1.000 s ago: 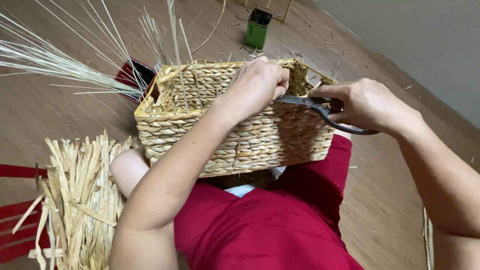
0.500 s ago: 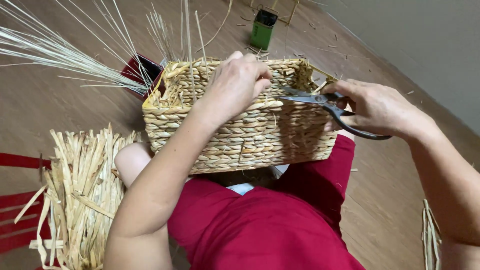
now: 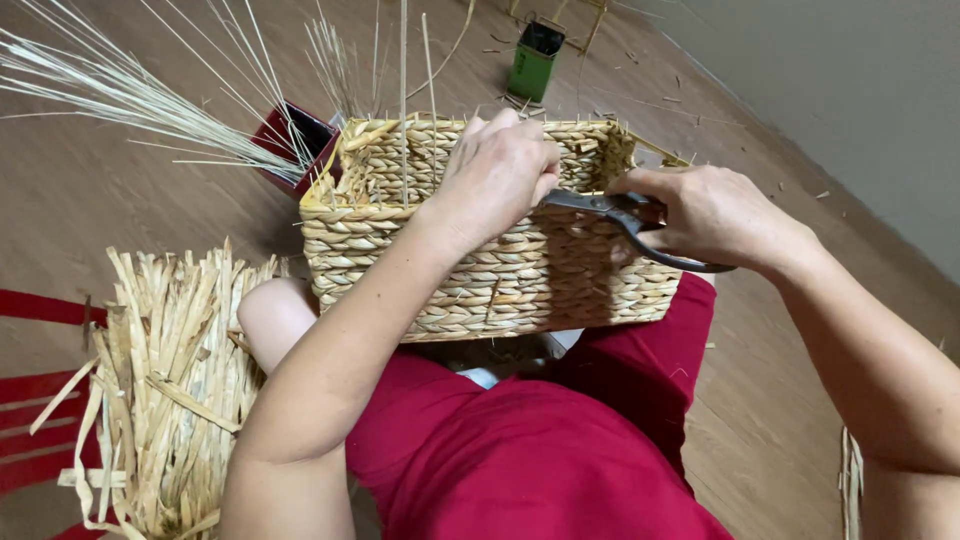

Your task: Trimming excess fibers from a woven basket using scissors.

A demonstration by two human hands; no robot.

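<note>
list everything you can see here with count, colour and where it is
woven basket: one, tan, on the lap
scissors: one pair, dark metal, at the basket's near rim
straw bundle: one, pale yellow, left on the floor
thin reeds: many, pale, fanning from the red box
red box: one, behind the basket
green container: one, far floor
left hand: on the basket rim
right hand: holds the scissors

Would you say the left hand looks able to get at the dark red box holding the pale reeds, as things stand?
Probably yes. The left hand rests on the woven straw basket's rim, and the dark red box stands just beyond the basket's left corner. Only the upright pale reeds lie between them.
</note>
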